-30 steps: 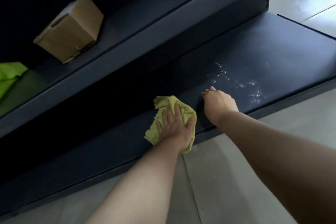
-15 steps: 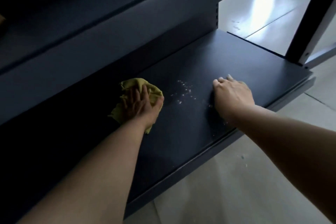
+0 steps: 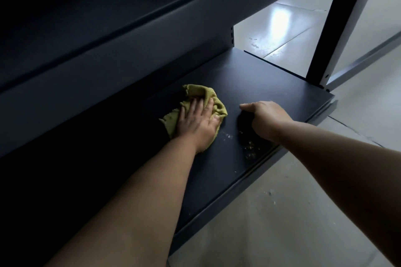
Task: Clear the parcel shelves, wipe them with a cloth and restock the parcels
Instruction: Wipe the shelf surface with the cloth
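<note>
I am bent over a low shelf [image 3: 271,80] of matte, dark, flat metal with a folded front lip, a pale glossy tiled floor [image 3: 282,212] beyond it and a dark upright post [image 3: 338,24] standing at two o'clock. My left hand [image 3: 196,123] lies flat with fingers spread, pressing the crumpled, nubbly yellow-green cloth [image 3: 219,106] onto the shelf, the cloth bunching out at its twelve o'clock. At three o'clock of it, apart, my right hand [image 3: 265,118] arches on the shelf with fingers tucked under, so I cannot tell their grip, and pale gritty crumbs [image 3: 249,147] lie at its seven o'clock.
</note>
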